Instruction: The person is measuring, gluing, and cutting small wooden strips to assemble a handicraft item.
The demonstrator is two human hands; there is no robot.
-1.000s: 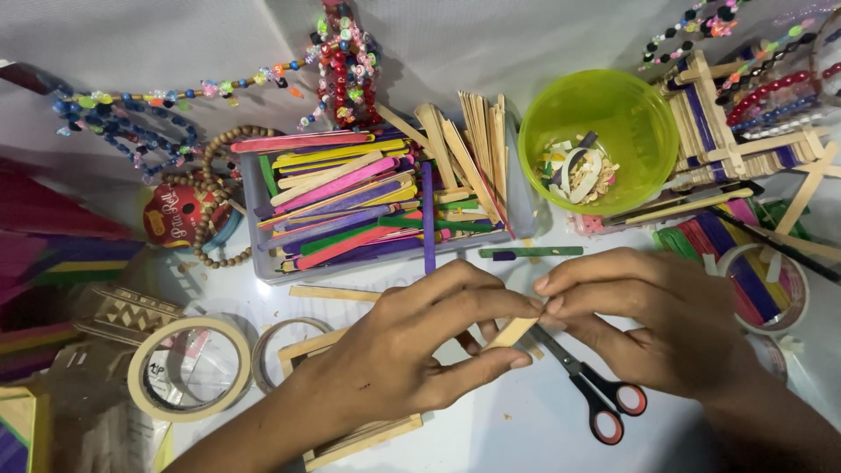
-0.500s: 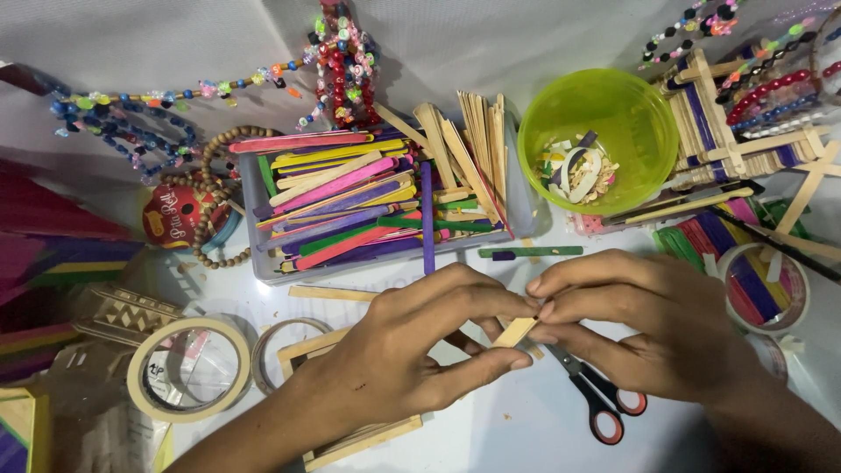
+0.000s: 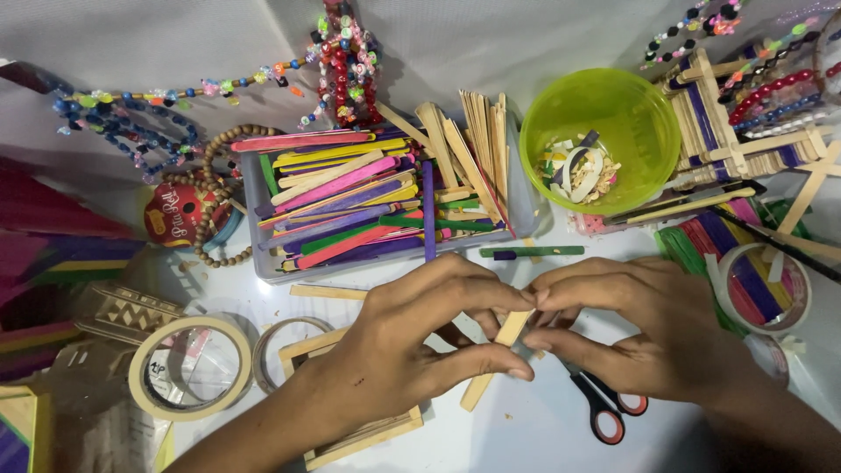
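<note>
A plain wooden craft stick [image 3: 508, 331] lies tilted between both hands, low over the white desk [image 3: 526, 429]. The left hand [image 3: 412, 337] pinches it with thumb and fingers closed on it, and the right hand [image 3: 639, 328] grips its upper end the same way. Scissors with red handles [image 3: 604, 407] lie just under the right hand. Behind the hands stand a clear tray of coloured sticks [image 3: 368, 206] and a green bowl [image 3: 600, 140].

You've got one plain wooden craft stick [image 3: 506, 331] (unpainted, pale tan) pinched between both hands, low over the white table [image 3: 526, 429]. It's tilted, upper end toward the right, lower end toward the left. Middle is visible in the gap between your fingers; the ends are partly covered.
</note>
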